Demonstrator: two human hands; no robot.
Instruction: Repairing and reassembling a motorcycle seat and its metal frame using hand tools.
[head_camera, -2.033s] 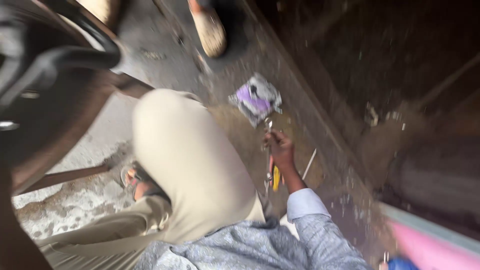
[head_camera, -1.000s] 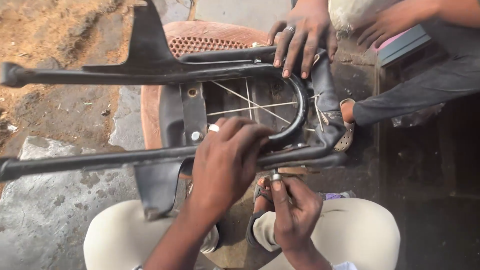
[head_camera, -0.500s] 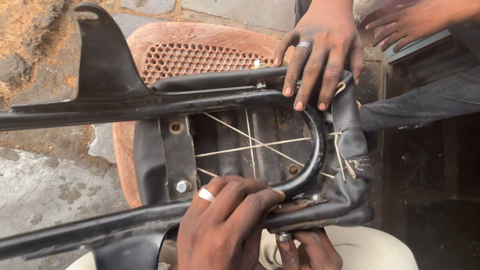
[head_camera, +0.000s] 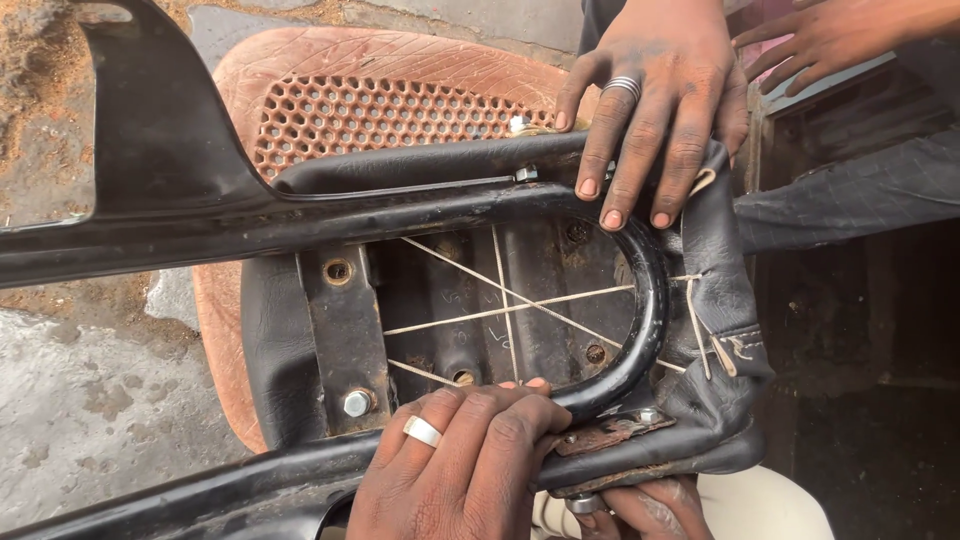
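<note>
**Four hands on one upturned seat**

One black seat (head_camera: 480, 300) lies underside up across your lap, strung with pale cord (head_camera: 505, 312). Your left hand (head_camera: 465, 465) curls over its near frame tube (head_camera: 250, 480). Your right hand (head_camera: 650, 508) pinches beneath the edge. Two co-worker hands: one (head_camera: 650, 110) presses flat, fingers spread.

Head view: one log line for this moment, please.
left hand on seat frame | right hand at bolt | co-worker's hand on far edge

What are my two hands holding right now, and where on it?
The left hand presses on the near lower tube of the upturned black seat frame. The right hand reaches beneath that same edge, mostly hidden, so its grip cannot be told.
</note>
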